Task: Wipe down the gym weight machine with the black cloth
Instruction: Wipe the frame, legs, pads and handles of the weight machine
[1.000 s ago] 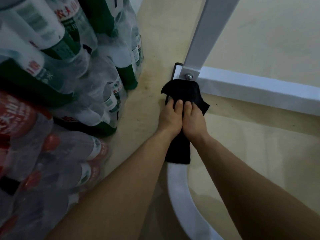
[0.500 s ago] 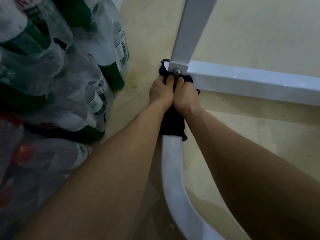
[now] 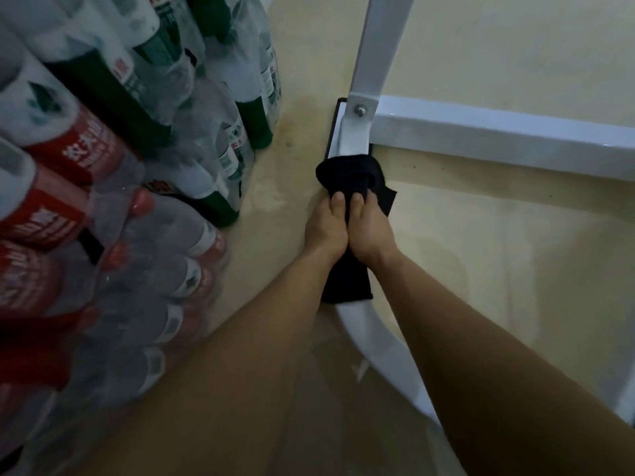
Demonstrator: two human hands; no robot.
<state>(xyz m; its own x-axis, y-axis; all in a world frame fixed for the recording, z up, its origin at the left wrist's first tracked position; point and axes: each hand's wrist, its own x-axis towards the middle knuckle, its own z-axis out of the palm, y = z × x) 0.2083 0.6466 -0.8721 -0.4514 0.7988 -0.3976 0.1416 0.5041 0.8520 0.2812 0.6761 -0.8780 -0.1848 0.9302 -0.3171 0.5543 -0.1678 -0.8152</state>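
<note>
The black cloth (image 3: 354, 180) is wrapped round the weight machine's curved white bar (image 3: 367, 338), just short of the bolt (image 3: 360, 110) at its corner, and my left hand (image 3: 326, 228) and right hand (image 3: 369, 231) both clasp it there, thumbs on top. Pushed forward, its loose fold could snag on that bolt, or I might nudge the shrink-wrapped packs (image 3: 137, 173) at my left, which hold green- and red-labelled bottles (image 3: 252, 94)

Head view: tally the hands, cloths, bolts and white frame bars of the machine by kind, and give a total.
hands: 2, left hand and right hand
black cloth: 1
bolt: 1
white frame bars: 3, upright post, horizontal bar, curved bar
total: 7
</note>
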